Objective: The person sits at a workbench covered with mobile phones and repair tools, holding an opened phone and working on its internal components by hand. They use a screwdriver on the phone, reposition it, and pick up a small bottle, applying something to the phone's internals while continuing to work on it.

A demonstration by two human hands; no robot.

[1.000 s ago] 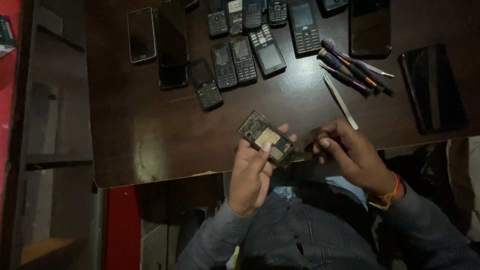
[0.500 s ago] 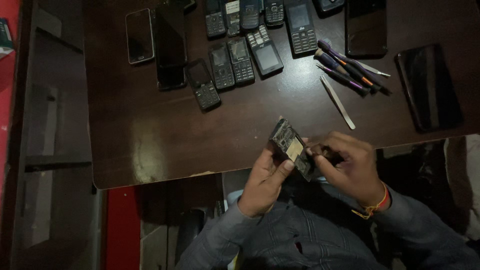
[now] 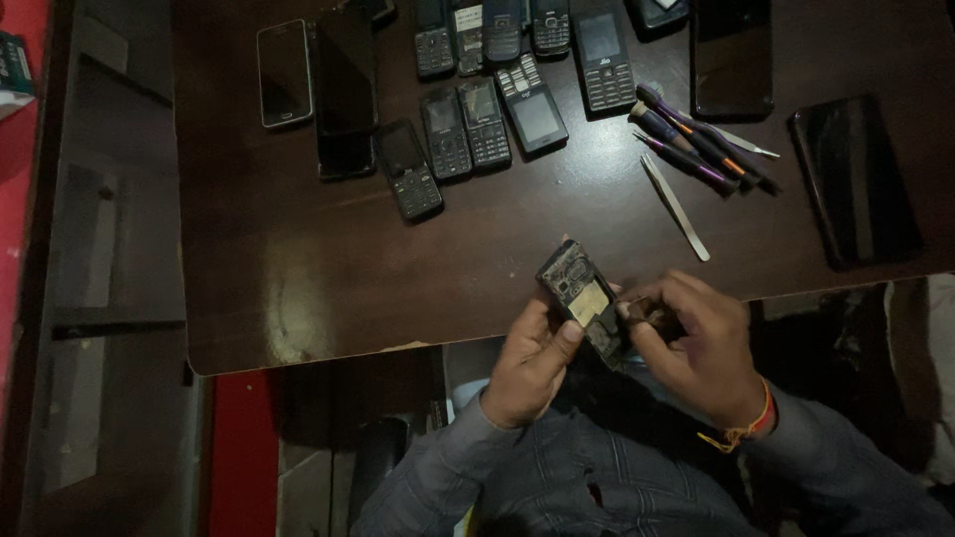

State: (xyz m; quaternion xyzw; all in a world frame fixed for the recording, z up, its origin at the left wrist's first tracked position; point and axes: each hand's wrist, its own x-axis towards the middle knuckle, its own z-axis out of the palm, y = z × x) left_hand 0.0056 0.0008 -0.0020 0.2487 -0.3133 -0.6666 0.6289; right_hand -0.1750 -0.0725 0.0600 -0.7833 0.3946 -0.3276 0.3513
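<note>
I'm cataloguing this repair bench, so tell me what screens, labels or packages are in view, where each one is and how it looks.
Opened phone: in both hands, pale label patch on its dark inside.
Keypad phones: table's far middle, small dark screens, all off.
Silver-edged smartphone: far left, black screen.
Large black phone: right edge, glossy blank screen.
Box: far left, partly cut off, teal and white.

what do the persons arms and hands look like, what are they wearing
Both hands, left hand and right hand, are bare, with no gloves or rings visible. Both arms wear long grey sleeves with stitched seams, like a denim shirt. An orange-red thread band circles the right wrist.
</note>
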